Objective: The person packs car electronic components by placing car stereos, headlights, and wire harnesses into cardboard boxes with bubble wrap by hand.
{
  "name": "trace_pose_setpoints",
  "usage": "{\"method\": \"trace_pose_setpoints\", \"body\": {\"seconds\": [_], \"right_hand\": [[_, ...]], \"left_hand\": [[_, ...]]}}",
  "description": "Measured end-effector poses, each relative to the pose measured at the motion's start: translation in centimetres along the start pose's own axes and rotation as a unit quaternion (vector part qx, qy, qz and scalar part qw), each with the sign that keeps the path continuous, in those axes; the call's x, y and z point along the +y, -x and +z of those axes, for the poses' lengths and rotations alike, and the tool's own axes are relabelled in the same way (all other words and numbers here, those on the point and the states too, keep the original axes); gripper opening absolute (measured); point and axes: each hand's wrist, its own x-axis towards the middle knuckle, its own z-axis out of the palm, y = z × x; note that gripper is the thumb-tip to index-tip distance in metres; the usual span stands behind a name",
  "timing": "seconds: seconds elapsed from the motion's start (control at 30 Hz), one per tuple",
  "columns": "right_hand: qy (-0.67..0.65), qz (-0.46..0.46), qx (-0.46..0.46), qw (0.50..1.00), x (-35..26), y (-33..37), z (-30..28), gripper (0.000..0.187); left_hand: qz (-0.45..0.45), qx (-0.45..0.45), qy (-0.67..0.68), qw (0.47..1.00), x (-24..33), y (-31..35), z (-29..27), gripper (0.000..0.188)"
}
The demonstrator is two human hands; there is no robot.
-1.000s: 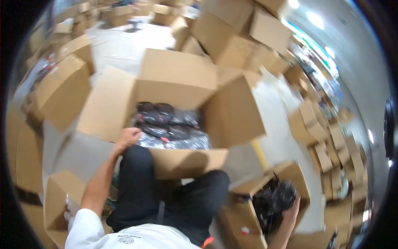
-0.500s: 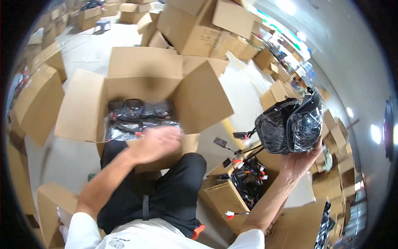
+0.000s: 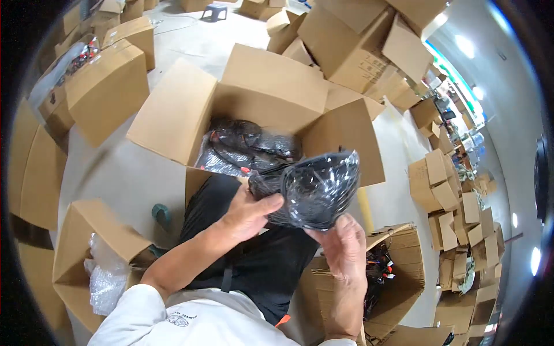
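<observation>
A black wrapped part is held up over the person's lap, in front of the near side of a large open carton. The left hand pinches the part's left end, thumb laid over the near face and the other fingers mostly hidden beneath. The right hand touches the part's near right edge from below, fingers curled; whether it grips or merely props the part, I cannot tell. Clear film on the part catches the light. Inside the large carton lie more wrapped black pieces, side by side. To the near right, a smaller open carton holds dark pieces with cables and small connectors. To the near left, another open carton contains bubble wrap, with a green slipper on the floor just beyond it. A small stool stands at the far left.
</observation>
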Motion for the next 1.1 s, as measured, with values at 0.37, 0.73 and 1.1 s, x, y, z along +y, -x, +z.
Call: {"method": "trace_pose_setpoints", "body": {"seconds": [0.37,0.73,1.1], "right_hand": [[0.665,-0.061,-0.226,0.709,-3.2,-3.8,2.9,0.104],[0.427,-0.292,0.001,0.856,-10.9,-13.2,1.7,0.074],[0.417,-0.330,-0.038,0.846,-2.6,-28.9,10.5,0.042]], "left_hand": [[-0.139,-0.018,-0.217,0.966,3.5,1.4,-2.6,0.034],[-0.264,0.004,-0.344,0.901,4.0,5.7,-8.7,0.051],[-0.297,-0.073,-0.264,0.915,5.6,3.6,-8.3,0.053]]}}
